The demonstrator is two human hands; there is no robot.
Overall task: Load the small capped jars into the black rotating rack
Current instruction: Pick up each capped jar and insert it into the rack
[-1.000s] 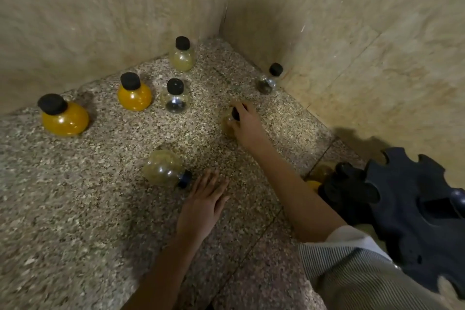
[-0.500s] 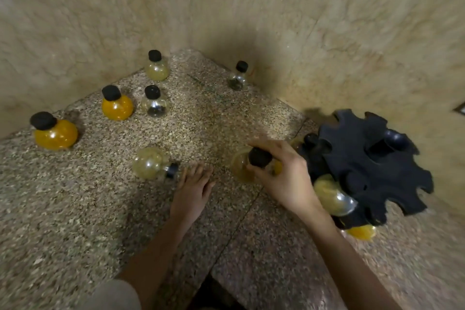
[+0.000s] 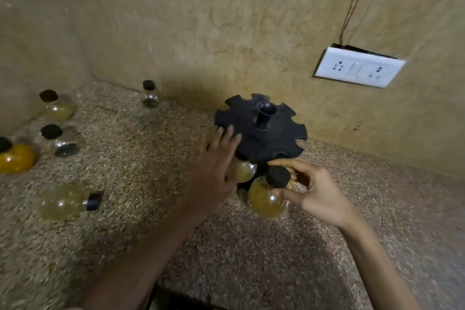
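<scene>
- My right hand [image 3: 318, 194] grips a pale yellow jar [image 3: 268, 196] by its neck and black cap, just below the near edge of the black rack [image 3: 259, 131]; I judge it is about to go into a slot but is not seated yet.
- My left hand [image 3: 214, 171] is open, fingers spread, at the rack's left rim; I cannot tell whether it touches.
- One jar [image 3: 241, 170] already hangs under the rack's rim between my hands; something more may sit lower down, too dark to tell.
- Most notches in the top disc look unfilled.
- Left on the tabletop [image 3: 141, 158]: a pale jar on its side [image 3: 66, 202], an orange jar [image 3: 15, 160], a clear jar [image 3: 60, 141], a pale upright jar [image 3: 56, 106] and a small clear jar by the wall [image 3: 150, 94].
- I'd call the job early, with at least five jars plus the one in hand to go.
</scene>
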